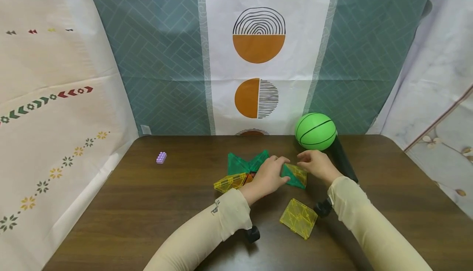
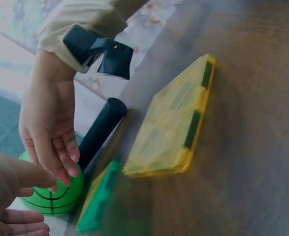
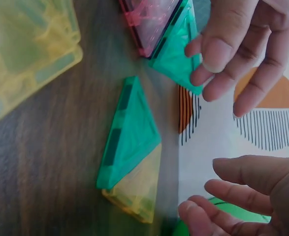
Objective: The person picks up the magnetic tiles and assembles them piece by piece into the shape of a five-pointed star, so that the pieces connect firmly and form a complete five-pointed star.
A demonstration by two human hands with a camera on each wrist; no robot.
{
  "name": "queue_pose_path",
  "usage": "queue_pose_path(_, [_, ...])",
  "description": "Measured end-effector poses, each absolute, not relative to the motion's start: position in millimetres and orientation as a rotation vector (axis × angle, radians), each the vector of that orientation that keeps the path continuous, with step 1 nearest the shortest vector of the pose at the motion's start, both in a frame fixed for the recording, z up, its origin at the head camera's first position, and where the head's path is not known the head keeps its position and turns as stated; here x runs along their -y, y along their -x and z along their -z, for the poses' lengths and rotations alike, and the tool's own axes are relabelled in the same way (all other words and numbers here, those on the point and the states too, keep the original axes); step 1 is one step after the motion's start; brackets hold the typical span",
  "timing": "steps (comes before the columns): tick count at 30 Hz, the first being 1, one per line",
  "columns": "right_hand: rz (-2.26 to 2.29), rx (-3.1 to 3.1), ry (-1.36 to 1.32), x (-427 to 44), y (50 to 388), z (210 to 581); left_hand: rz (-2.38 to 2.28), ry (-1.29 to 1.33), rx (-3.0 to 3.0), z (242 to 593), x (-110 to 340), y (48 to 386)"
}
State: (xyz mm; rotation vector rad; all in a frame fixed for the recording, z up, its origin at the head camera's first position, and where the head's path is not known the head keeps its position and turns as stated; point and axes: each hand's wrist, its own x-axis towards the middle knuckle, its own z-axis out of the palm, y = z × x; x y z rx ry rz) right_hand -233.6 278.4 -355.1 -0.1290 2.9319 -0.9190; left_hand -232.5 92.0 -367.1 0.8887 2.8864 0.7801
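My left hand (image 1: 269, 175) hovers over the table with its fingers loosely bent and nothing between them. To its right, my right hand (image 1: 317, 165) is also off the tabletop, fingers parted and holding nothing. Between the two lies a green translucent triangle tile (image 3: 132, 135) touching a yellow tile (image 3: 139, 189). Partly behind the left hand is a cluster of flat tiles: green triangles (image 1: 237, 165), a yellow piece (image 1: 228, 182) and an orange-red one (image 1: 249, 177). A pink-red tile (image 3: 151, 19) shows there in the right wrist view.
Yellow square tiles (image 1: 299, 218) lie nearer the front, apparently stacked. A green ball (image 1: 315, 131) sits at the back right beside a black cylinder (image 1: 343, 160). A small purple toy brick (image 1: 161, 157) stands at the left. Patterned cloth (image 1: 166, 57) hangs behind the table.
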Motion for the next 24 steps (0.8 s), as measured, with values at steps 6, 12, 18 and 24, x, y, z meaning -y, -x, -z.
queue_pose_path(6, [0.819, -2.904, 0.094, -282.5, 233.4, 360.7, -0.747, -0.789, -2.859, 378.0, -99.5, 225.2])
queue_pose_path(12, [0.757, -2.871, 0.009, -284.4, 234.3, 370.5, -0.750, -0.724, -2.828, 383.3, -102.5, 217.4])
queue_pose_path(18, [0.787, -2.866, -0.003, -285.6, 234.2, 376.1, -0.883, -0.669, -2.769, 387.6, -106.7, 214.4])
queue_pose_path(24, [0.864, -2.876, -0.047, -285.1, 232.6, 380.3, -1.382, -0.455, -2.509, 389.9, -110.0, 213.7])
